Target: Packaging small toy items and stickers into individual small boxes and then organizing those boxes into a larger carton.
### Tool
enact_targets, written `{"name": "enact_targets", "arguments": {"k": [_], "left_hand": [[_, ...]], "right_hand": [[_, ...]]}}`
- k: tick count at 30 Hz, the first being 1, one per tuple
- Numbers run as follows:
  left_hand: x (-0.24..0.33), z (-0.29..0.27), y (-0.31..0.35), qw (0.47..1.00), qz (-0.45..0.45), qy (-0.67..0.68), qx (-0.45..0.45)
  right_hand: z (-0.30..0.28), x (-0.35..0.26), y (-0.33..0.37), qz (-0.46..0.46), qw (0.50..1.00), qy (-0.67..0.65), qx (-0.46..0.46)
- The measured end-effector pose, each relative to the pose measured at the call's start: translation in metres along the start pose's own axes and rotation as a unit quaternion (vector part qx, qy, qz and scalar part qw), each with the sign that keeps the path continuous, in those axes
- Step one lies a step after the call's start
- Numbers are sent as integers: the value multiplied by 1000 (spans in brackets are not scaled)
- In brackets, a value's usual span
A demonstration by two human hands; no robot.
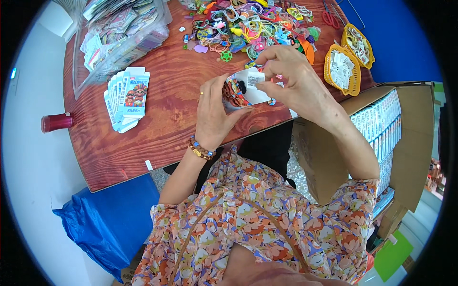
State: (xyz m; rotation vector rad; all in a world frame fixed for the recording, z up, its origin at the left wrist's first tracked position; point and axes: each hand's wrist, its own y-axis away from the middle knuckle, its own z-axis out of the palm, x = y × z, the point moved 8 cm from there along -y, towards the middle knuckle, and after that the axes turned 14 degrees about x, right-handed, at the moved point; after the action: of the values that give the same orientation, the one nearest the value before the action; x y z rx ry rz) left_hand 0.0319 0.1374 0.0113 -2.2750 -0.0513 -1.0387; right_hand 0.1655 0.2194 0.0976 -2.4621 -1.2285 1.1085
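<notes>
Clasping the open box (256,96) in the left hand (213,113), thumb and fingers wrapped round it, above the table (176,76). Pinching a white slip (254,80) between thumb and forefinger of the right hand (294,80), at the box's open end. With a trinket heap (253,29) beyond the box, cartons (135,97) well to its left, and yellow baskets (354,86) of white pieces (340,70) to its right.

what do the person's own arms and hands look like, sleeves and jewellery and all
Both arms have short, loose sleeves in a floral print of orange, pink, cream and purple, and the forearms are uncovered. The left grip is ungloved, with a gold-coloured ring and, at the wrist, brown beaded bracelets with blue and gold-coloured accents. The right grip is ungloved, with no jewellery visible.
</notes>
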Motion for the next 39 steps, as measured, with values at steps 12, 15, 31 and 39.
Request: {"name": "enact_targets", "arguments": {"k": [12,15,31,39], "left_hand": [[0,3,-2,999,21,-26,25],[3,4,-3,999,28,-21,21],[-21,-6,6,993,-112,41,-3],[-26,-8,5,994,-108,3,-5]], "right_hand": [[10,9,4,20,999,27,-17],[20,3,3,24,998,29,-49],[-233,283,38,266,888,306,217],[-225,354,60,426,808,391,118]]}}
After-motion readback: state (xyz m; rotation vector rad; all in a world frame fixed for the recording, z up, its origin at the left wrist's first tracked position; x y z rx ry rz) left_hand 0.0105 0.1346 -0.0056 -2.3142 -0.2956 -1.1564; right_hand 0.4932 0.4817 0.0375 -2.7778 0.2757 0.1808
